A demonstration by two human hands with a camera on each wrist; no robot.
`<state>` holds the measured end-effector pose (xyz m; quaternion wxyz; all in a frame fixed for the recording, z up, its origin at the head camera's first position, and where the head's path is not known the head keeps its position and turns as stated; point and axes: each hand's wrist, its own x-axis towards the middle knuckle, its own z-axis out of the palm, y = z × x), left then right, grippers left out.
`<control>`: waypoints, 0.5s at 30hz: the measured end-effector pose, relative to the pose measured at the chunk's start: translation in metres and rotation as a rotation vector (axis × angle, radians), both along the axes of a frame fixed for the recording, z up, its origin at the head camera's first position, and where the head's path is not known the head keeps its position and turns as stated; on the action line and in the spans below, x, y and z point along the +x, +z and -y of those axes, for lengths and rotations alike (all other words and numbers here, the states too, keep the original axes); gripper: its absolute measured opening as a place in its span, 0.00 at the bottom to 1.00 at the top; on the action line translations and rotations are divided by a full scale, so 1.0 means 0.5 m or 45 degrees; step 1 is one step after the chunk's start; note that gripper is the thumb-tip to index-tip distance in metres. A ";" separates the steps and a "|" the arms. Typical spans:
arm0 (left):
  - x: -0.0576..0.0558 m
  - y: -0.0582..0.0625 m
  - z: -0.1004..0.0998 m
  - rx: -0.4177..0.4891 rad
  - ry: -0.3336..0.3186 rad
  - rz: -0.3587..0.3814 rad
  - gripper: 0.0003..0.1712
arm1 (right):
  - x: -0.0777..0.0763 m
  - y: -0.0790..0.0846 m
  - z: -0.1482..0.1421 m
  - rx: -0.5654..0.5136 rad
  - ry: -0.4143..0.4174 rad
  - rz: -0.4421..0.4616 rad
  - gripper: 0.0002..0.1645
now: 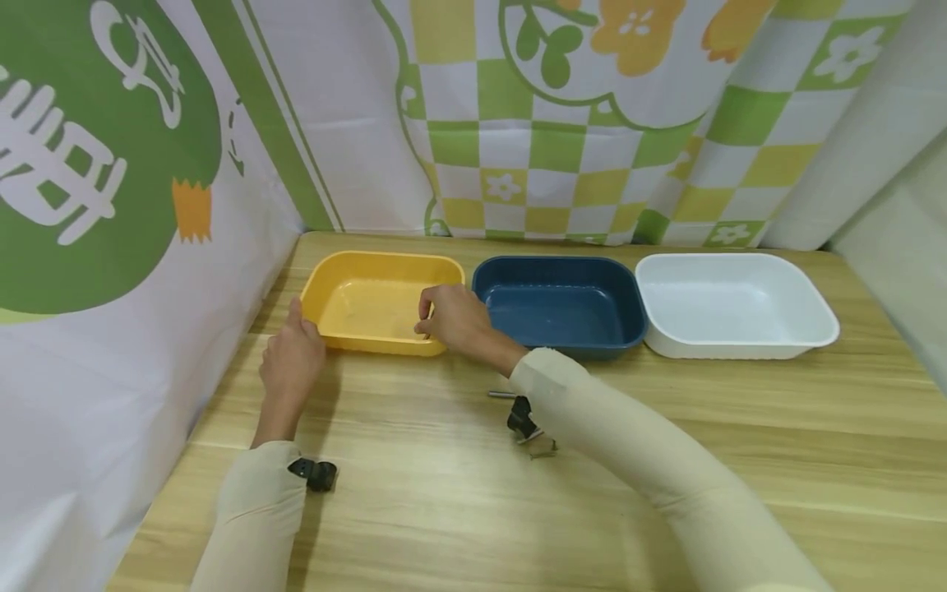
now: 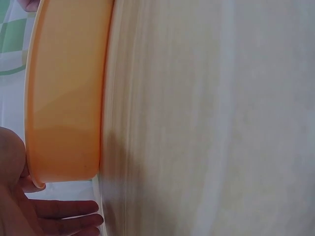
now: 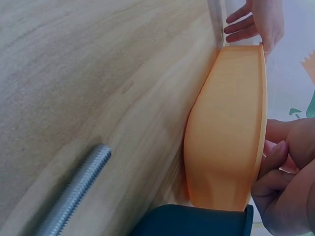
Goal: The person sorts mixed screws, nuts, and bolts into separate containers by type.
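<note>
My left hand (image 1: 291,362) is at the left end of the yellow tray (image 1: 381,344). In the left wrist view its thumb and a finger pinch the rim corner, with the other fingers stretched out below. The right hand (image 1: 457,319) is over the tray's front right corner, fingers curled and tips together. A small, thin, dark object (image 1: 427,319) shows between them, mostly hidden, its kind unclear. On the table under the right forearm lies a threaded metal rod (image 3: 78,189), which the head view shows as a short grey rod (image 1: 502,395). Small screws (image 1: 543,452) lie nearer me.
A dark blue tray (image 1: 558,349) stands right of the yellow one, and a white tray (image 1: 740,349) beyond it. All stand along the back of the wooden table (image 1: 414,493). Behind them hangs a patterned cloth (image 1: 503,148). Black wrist cameras (image 1: 320,475) are on both sleeves.
</note>
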<state>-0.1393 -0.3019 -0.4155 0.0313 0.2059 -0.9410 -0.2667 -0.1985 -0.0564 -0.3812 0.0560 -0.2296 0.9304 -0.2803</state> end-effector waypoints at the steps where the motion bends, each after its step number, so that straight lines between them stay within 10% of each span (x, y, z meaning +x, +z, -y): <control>1: 0.000 0.000 -0.001 0.001 -0.001 0.000 0.34 | 0.000 0.000 -0.002 -0.007 0.004 0.005 0.10; 15: -0.001 0.000 0.002 0.012 -0.012 0.015 0.34 | 0.006 -0.001 -0.042 -0.179 -0.036 0.031 0.22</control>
